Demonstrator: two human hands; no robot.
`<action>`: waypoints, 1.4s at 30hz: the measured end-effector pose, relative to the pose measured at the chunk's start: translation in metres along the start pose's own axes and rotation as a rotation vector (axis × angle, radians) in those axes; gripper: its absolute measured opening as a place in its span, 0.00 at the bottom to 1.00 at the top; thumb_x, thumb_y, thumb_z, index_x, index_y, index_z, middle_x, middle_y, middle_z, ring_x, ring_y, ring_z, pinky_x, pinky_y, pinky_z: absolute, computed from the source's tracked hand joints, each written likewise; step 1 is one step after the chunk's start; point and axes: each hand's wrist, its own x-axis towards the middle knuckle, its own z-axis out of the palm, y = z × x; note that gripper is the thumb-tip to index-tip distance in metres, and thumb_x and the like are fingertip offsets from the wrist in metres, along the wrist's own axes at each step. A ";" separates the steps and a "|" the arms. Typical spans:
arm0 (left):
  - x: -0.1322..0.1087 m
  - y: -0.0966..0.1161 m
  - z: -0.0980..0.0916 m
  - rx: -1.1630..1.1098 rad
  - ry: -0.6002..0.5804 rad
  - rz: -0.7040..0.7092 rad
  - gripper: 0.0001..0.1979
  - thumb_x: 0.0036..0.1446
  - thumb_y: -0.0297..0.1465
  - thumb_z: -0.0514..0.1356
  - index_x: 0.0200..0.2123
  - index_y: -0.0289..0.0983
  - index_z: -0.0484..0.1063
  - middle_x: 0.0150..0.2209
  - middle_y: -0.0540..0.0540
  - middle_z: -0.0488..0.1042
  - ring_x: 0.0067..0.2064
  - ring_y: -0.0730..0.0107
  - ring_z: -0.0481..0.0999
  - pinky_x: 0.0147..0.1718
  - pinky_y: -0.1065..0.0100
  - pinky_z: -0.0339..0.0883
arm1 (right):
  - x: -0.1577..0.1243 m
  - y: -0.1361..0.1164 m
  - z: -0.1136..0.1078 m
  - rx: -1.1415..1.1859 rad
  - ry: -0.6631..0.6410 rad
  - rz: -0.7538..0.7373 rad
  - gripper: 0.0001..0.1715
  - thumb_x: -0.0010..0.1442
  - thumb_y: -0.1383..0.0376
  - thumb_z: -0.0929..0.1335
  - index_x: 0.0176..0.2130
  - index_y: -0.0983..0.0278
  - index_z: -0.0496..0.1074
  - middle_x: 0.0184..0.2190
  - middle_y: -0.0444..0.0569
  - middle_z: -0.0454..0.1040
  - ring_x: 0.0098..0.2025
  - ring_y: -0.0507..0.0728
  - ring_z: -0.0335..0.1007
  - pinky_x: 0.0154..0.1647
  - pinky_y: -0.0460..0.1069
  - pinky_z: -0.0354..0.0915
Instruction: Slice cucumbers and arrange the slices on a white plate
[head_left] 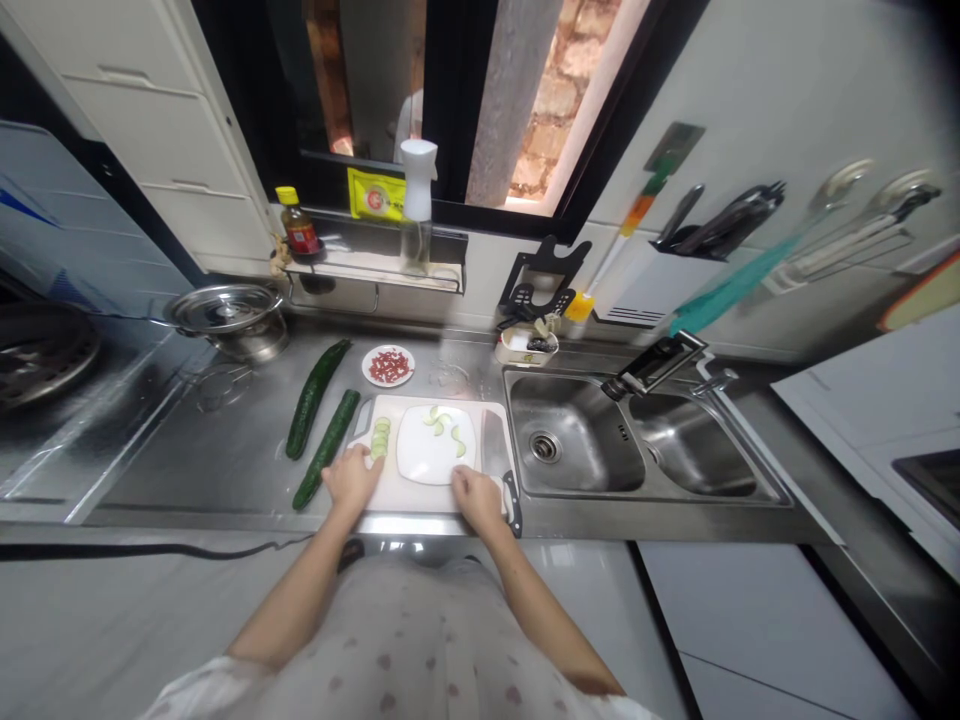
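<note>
My left hand [352, 482] is at the left of the pale cutting board [397, 498], its thumb and fingers closed around the near end of a short row of cucumber slices [381, 436]. My right hand [477, 496] is curled closed at the lower right edge of a white square plate [424, 462]; whatever its fingers hold is hidden. On the plate are several thin, curved cucumber pieces [459, 440]. A knife [495, 446] lies along the board's right side, its black handle toward me, beside my right hand.
Two whole cucumbers [315, 405] lie left of the board. Behind it sits a small plate of chopped red bits [389, 366]. A double sink [574, 440] is on the right, a lidded steel pot [240, 318] at back left. Above is a shelf [375, 272] with bottles.
</note>
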 end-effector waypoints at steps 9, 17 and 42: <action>-0.001 0.004 0.005 -0.056 0.029 -0.026 0.15 0.55 0.41 0.55 0.42 0.39 0.72 0.43 0.41 0.74 0.47 0.53 0.72 0.45 0.57 0.58 | 0.000 -0.002 0.000 0.011 -0.016 -0.005 0.19 0.65 0.60 0.57 0.40 0.60 0.76 0.33 0.48 0.78 0.34 0.52 0.70 0.30 0.45 0.49; 0.000 0.005 0.009 -0.154 0.037 -0.022 0.09 0.56 0.36 0.55 0.37 0.39 0.70 0.37 0.45 0.76 0.43 0.58 0.74 0.45 0.61 0.58 | 0.000 -0.001 0.002 0.010 -0.008 -0.003 0.18 0.65 0.61 0.58 0.38 0.60 0.75 0.32 0.47 0.78 0.33 0.52 0.70 0.30 0.45 0.48; -0.019 0.046 -0.015 -0.942 -0.196 0.104 0.16 0.45 0.41 0.64 0.30 0.34 0.76 0.30 0.45 0.78 0.34 0.65 0.76 0.37 0.66 0.69 | 0.012 -0.032 -0.007 0.527 0.197 -0.187 0.20 0.61 0.60 0.62 0.51 0.63 0.71 0.40 0.51 0.74 0.41 0.55 0.68 0.45 0.48 0.63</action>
